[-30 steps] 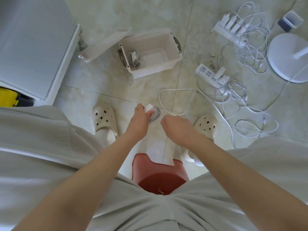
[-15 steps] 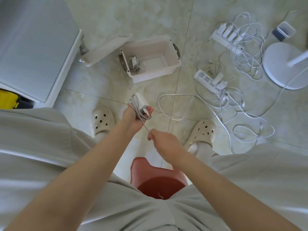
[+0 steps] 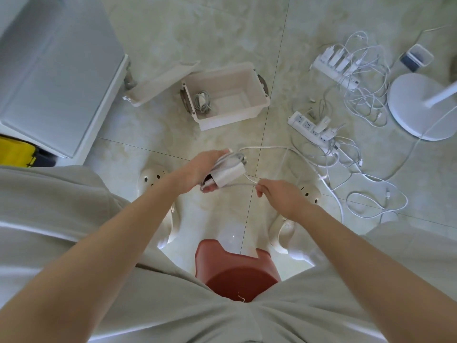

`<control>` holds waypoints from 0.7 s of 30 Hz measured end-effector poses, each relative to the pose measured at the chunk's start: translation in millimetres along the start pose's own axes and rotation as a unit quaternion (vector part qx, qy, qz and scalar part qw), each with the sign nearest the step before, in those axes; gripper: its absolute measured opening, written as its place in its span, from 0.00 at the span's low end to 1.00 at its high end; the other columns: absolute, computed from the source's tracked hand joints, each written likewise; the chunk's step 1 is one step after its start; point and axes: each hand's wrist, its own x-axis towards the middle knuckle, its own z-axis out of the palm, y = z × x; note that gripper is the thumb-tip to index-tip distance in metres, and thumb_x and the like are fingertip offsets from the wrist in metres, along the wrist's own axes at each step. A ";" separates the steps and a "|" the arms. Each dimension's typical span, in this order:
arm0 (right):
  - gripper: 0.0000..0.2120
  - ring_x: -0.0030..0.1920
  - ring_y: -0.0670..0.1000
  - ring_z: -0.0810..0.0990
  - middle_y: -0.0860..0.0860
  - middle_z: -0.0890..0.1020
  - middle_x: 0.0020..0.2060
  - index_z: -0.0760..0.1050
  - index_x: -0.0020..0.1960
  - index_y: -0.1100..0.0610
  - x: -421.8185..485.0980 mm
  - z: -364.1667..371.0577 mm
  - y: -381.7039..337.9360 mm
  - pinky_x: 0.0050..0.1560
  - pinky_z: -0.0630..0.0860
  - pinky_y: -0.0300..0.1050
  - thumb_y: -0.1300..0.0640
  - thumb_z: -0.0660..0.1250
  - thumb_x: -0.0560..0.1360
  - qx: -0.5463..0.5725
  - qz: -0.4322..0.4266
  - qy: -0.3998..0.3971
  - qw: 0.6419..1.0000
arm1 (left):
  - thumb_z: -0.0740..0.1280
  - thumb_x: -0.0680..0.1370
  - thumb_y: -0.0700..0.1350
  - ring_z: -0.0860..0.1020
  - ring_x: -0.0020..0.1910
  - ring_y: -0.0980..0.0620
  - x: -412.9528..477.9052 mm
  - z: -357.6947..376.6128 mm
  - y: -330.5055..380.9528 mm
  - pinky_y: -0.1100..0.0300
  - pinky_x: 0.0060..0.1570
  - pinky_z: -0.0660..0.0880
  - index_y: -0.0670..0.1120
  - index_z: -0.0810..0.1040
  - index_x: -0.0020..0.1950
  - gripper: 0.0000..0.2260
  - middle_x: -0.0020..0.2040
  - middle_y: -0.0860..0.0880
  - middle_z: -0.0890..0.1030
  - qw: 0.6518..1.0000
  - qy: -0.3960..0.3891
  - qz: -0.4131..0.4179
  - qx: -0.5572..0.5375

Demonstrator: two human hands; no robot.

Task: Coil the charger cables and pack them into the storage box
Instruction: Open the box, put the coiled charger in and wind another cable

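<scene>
My left hand grips a white charger brick with several turns of its cable wound round it. My right hand pinches the same white cable just right of the brick; the loose rest loops out over the floor. The open cream storage box stands on the tiles ahead, and one coiled charger lies at its left end. Its lid leans beside it on the left.
Two power strips with plugged chargers and tangled white cables lie on the right. A white lamp base sits far right. A grey cabinet stands at left. A red stool is under me, between my sandalled feet.
My left hand has turned the brick over and more cable is wound on it. My right hand moved right and now draws the cable sideways from the brick.
</scene>
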 end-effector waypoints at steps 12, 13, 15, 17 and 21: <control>0.17 0.44 0.55 0.76 0.52 0.78 0.41 0.75 0.49 0.54 19.7 -36.4 -25.0 0.41 0.65 0.44 0.51 0.49 0.82 -0.099 -0.008 0.055 0.994 | 0.57 0.81 0.51 0.72 0.41 0.43 -7.2 -2.6 -25.4 0.52 0.41 0.67 0.40 0.66 0.57 0.14 0.50 0.46 0.70 0.866 0.126 0.167 0.453; 0.17 0.45 0.55 0.76 0.52 0.78 0.41 0.75 0.49 0.54 17.8 -38.7 -31.7 0.41 0.65 0.44 0.50 0.49 0.82 -0.077 -0.009 0.059 0.995 | 0.56 0.82 0.50 0.73 0.40 0.40 -5.2 -4.4 -26.6 0.50 0.41 0.68 0.39 0.66 0.57 0.15 0.51 0.44 0.69 0.864 0.151 0.164 0.451; 0.17 0.47 0.54 0.77 0.52 0.80 0.44 0.76 0.50 0.54 13.2 -40.1 -48.6 0.42 0.65 0.44 0.50 0.49 0.82 -0.048 -0.030 0.071 0.996 | 0.55 0.82 0.48 0.74 0.40 0.37 -1.8 -9.6 -28.2 0.47 0.40 0.68 0.36 0.65 0.59 0.15 0.55 0.40 0.68 0.860 0.204 0.152 0.443; 0.17 0.49 0.54 0.77 0.51 0.81 0.46 0.76 0.53 0.53 8.6 -37.4 -65.3 0.44 0.66 0.44 0.51 0.48 0.82 -0.045 -0.055 0.081 0.994 | 0.54 0.82 0.46 0.74 0.41 0.36 0.0 -11.6 -28.7 0.46 0.41 0.68 0.34 0.64 0.61 0.15 0.56 0.37 0.68 0.869 0.243 0.141 0.406; 0.17 0.51 0.57 0.78 0.54 0.81 0.50 0.73 0.59 0.54 5.6 -26.0 -82.4 0.48 0.70 0.47 0.54 0.47 0.83 -0.030 -0.065 0.077 0.994 | 0.55 0.83 0.47 0.71 0.40 0.43 8.8 -6.9 -29.4 0.48 0.38 0.71 0.37 0.64 0.56 0.12 0.49 0.43 0.67 0.915 0.297 0.105 0.253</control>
